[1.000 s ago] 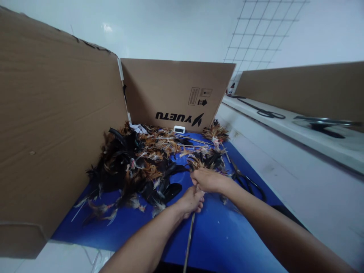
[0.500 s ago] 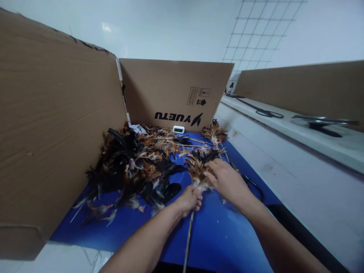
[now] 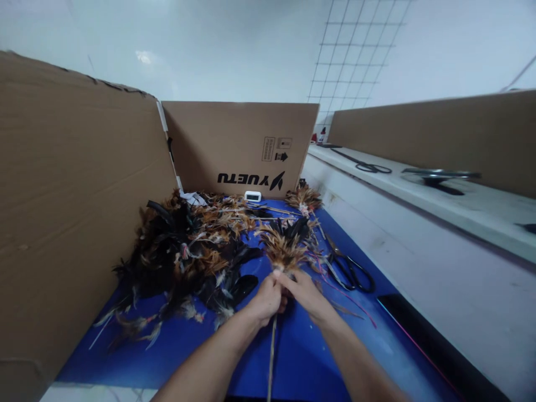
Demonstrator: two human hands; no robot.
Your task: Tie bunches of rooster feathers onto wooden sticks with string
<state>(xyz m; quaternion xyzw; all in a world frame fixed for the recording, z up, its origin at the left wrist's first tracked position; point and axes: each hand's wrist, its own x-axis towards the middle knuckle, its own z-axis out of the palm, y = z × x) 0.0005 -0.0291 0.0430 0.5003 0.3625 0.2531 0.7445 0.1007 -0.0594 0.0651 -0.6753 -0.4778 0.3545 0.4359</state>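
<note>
Over blue mat [image 3: 318, 357], both hands [image 3: 285, 296] pinch feather duster [image 3: 282, 251], stick [image 3: 271, 357] pointing toward the person.

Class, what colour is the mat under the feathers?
The mat is bright blue, seen clearly in the head view, beneath the feathers and both hands.

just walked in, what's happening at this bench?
A person has both hands on a feather duster. The left hand grips the thin stick just under the feather tuft; the right hand pinches at the tuft's base. A feather pile lies to the left on the blue mat, scissors to the right.
</note>
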